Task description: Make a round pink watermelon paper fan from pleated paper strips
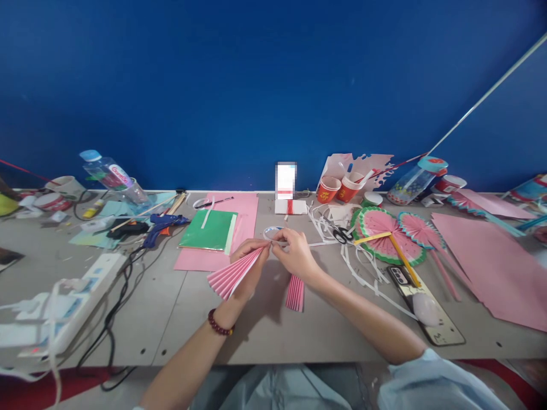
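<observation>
My left hand (252, 267) is closed on a pink pleated paper fan (235, 274), pinching its narrow end while the folds spread toward the lower left. Fingertip to fingertip with it, my right hand (297, 253) pinches a thin white strip at that narrow end. Just behind the fingers lies a roll of tape (272, 232), partly hidden by my right hand. Under my right wrist, a second pink pleated paper piece (295, 295) rests on the table, its upper end covered.
To the right are black-handled scissors (342, 235), tangled white strips (359, 279), watermelon-patterned paper fans (371, 228) and a phone (442, 324). Leftward lie a green paper pack (209, 230), a blue glue gun (162, 225) and a power strip (92, 302). Red paper cups (328, 191) stand behind.
</observation>
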The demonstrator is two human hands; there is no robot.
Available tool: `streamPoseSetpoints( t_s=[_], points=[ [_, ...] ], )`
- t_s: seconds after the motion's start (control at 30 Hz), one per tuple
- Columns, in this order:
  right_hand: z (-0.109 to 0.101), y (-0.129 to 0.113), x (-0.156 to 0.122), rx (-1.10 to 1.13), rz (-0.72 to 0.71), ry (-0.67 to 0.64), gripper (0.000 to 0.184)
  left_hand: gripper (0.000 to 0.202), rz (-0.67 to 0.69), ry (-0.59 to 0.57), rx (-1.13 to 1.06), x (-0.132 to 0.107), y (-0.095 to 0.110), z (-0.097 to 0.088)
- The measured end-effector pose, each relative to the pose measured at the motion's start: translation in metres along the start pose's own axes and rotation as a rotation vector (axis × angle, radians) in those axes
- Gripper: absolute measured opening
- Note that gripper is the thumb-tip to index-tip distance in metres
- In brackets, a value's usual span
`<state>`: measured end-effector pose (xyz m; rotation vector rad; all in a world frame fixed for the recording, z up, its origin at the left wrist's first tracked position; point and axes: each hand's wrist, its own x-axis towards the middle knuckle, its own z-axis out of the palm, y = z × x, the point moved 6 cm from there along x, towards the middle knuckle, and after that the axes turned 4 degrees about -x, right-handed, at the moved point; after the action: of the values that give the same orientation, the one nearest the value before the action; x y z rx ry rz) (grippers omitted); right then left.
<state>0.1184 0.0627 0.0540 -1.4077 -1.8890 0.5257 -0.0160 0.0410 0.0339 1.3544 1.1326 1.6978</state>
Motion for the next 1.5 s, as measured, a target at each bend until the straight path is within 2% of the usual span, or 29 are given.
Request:
streamPoseSetpoints(
  t_s=[0.53, 0.63, 0.7, 0.77, 0.8, 0.87, 0.93, 1.0, 1.1, 1.23, 1.5],
  points=[
    [0.005, -0.002, -0.003, -0.093, -0.057, 0.037, 0.005, 0.006, 0.029, -0.059, 0.002, 0.008, -0.006, -0.004],
    [0.008, 0.001, -0.001, -0.101, -0.058, 0.045, 0.006, 0.007, 0.055, -0.067, 0.027, 0.005, -0.002, -0.005],
    [0.006, 0.014, 0.006, -0.082, -0.018, 0.063, 0.008, 0.006, 0.089, -0.129, 0.040, -0.003, 0.009, 0.001],
    [-0.004, 0.038, 0.017, -0.013, 0.113, 0.115, 0.008, 0.006, 0.138, -0.409, 0.048, -0.016, 0.023, 0.020],
    [-0.008, 0.050, 0.022, 0.067, 0.161, 0.103, 0.008, 0.007, 0.179, -0.473, 0.040, -0.021, 0.031, 0.025],
    [-0.022, 0.067, 0.032, 0.180, 0.186, 0.117, 0.009, 0.010, 0.190, -0.376, 0.026, -0.019, 0.039, 0.023],
    [-0.038, 0.074, 0.038, 0.219, 0.171, 0.158, 0.011, 0.011, 0.076, -0.258, 0.045, -0.011, 0.031, 0.018],
    [-0.049, 0.073, 0.040, 0.239, 0.163, 0.192, 0.012, 0.008, 0.002, -0.127, -0.018, -0.002, 0.018, 0.011],
    [-0.049, 0.062, 0.039, 0.269, 0.125, 0.135, 0.012, 0.013, -0.194, -0.020, -0.119, 0.002, -0.009, 0.007],
    [-0.039, 0.056, 0.036, 0.203, 0.089, 0.047, 0.010, 0.021, -0.352, -0.032, -0.259, -0.005, -0.028, 0.011],
    [-0.014, 0.068, 0.040, -0.104, -0.095, -0.052, 0.009, 0.022, -0.413, -0.115, -0.393, -0.008, -0.034, 0.016]
  ],
)
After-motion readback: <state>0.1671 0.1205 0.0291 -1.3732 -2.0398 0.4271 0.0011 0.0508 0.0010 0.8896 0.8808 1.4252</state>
